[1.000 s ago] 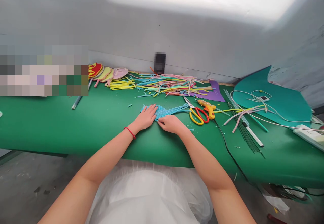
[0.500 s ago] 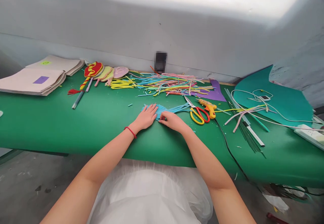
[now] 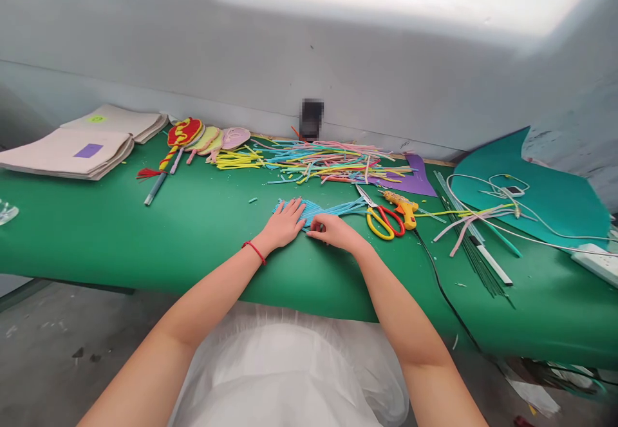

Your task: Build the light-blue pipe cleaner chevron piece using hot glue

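Note:
My left hand (image 3: 284,223) lies flat, fingers stretched, over a bunch of light-blue pipe cleaners (image 3: 344,207) laid side by side on the green table. Beside it, my right hand (image 3: 337,231) is closed, thumb and fingers pinched on a blue pipe cleaner at the near edge of the bunch. The fingers partly hide that strip. To the right of the bunch's loose ends are scissors (image 3: 380,221) with one yellow and one red handle, blades pointing away. A yellow hot glue gun (image 3: 404,208) lies just beyond them.
Mixed pipe cleaners (image 3: 328,161) are heaped at the back by a purple sheet (image 3: 420,179). Fuzzy fan-shaped pieces (image 3: 186,132) and two booklets (image 3: 72,153) lie at left. At right are thin green wires (image 3: 476,256), a teal sheet (image 3: 555,189), cables and a power strip (image 3: 596,263).
The whole view has shifted slightly, so things appear a little farther right. My left hand stays flat on the blue bunch, and my right hand keeps its pinch at the near edge.

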